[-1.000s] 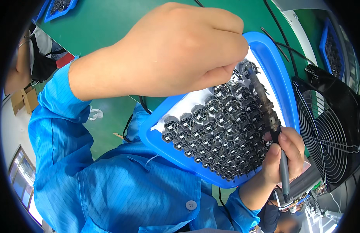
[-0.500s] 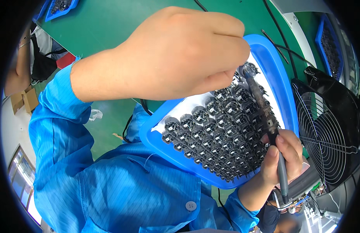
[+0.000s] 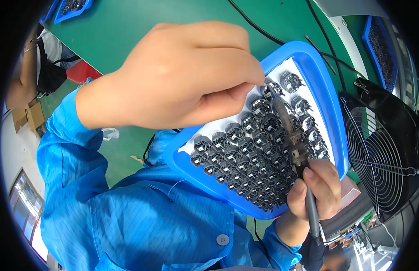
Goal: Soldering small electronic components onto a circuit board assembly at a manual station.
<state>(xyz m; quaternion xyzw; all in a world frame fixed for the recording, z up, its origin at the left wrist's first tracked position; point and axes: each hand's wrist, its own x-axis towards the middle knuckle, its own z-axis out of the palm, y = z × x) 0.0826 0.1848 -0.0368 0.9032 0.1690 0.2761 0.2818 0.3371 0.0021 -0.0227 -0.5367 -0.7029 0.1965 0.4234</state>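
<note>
Blue tray [image 3: 324, 97] of small black parts [image 3: 245, 156], centre-right of frame. Right hand [image 3: 315, 189] grips dark tool [image 3: 288, 131], tip on parts. Left hand [image 3: 182, 74] curled shut, hides tray's upper-left; pinched item not visible. Fan [image 3: 381, 149] cut off right.

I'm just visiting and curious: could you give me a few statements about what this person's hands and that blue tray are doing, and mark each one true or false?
1. The right hand grips a long thin dark tool that reaches over the tray. True.
2. The blue tray is empty. False: it holds rows of small dark round components.
3. The left hand is closed, its fingertips near the parts at the tray's far end. True.
4. The table top is red. False: it is green.
5. A black wire-guard fan stands to the right of the tray. True.
6. The person wears a white sleeve. False: the sleeve is blue.
</note>
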